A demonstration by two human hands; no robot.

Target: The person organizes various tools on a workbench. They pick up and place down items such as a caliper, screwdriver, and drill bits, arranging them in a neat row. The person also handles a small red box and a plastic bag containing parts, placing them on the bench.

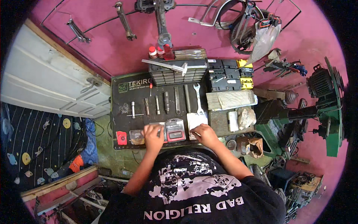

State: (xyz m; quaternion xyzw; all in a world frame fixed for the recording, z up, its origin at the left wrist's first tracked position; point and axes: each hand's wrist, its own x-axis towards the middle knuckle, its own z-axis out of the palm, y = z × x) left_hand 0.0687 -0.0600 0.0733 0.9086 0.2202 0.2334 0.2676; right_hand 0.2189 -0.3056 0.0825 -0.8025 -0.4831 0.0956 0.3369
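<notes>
My left hand (153,135) is over the front of the dark work mat (121,106), fingers bent and apart, with nothing seen in them. It lies between a small clear plastic pack (137,137) and a red-and-grey blister pack (175,130). My right hand (205,134) has its fingers drawn together at the lower edge of a white paper packet (195,120); the fingertips are partly hidden. Behind my hands a row of tools stands: a T-handle wrench (133,110), a drill bit (147,106), a socket extension (157,105), a dark cylindrical tool (166,102) and a combination wrench (198,99).
A small drawer cabinet (178,79) with a vernier caliper (164,66) on top stands at the back. Black-and-yellow cases (225,76) sit beside it. A red square case (121,137) lies front left. A green drill press (333,108) stands right; a white door (56,78) is left.
</notes>
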